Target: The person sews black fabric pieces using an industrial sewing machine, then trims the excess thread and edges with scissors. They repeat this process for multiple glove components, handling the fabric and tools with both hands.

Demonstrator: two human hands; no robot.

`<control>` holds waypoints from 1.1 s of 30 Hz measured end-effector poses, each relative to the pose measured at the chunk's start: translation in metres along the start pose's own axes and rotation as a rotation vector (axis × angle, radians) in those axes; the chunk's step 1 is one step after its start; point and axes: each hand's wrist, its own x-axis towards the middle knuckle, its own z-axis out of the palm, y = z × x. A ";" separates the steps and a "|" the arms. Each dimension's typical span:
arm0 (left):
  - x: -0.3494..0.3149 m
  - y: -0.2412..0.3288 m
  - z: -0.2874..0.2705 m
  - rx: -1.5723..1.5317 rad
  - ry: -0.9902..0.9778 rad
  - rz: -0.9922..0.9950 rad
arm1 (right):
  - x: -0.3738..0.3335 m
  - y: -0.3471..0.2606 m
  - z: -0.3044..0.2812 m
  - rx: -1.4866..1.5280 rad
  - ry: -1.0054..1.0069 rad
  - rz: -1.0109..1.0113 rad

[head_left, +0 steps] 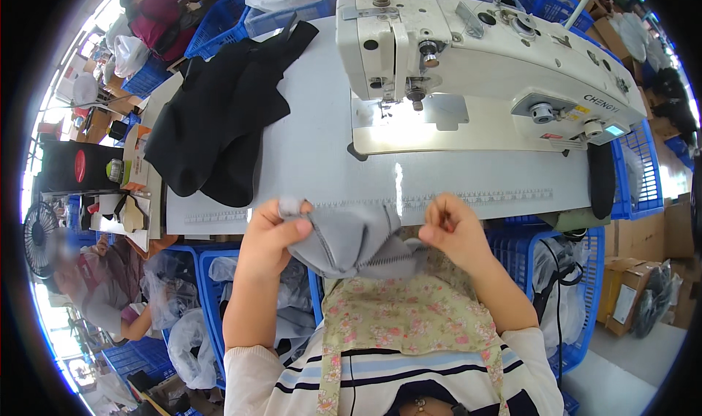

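A grey fabric piece (351, 237) with dark zigzag stitching along its seams hangs bunched in front of me, over my lap at the table's near edge. My left hand (281, 229) pinches its upper left corner between thumb and fingers. At the other end of the cloth, my right hand (455, 229) is raised with its fingers curled together. The cloth's blurred right edge comes close to that thumb; what these fingers hold, if anything, is too small to make out. Beyond both hands stands a white sewing machine (482, 58), its lamp lighting the needle area.
Black fabric pieces (219, 116) lie piled on the left of the grey worktable (300, 160), which has a ruler strip (490, 199) along its front. Blue crates (592, 292) flank me below the table. Another person (110, 292) sits at the far left, near a fan (45, 239).
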 end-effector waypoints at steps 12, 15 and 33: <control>0.005 -0.023 -0.016 -0.192 -0.174 -0.122 | -0.004 -0.011 0.006 -0.371 0.016 0.016; 0.012 -0.018 -0.039 0.293 -0.681 -0.191 | 0.001 -0.026 0.003 -0.387 -0.013 0.014; 0.011 -0.104 -0.032 -0.867 -0.442 0.011 | -0.004 0.030 -0.030 -0.090 0.184 0.078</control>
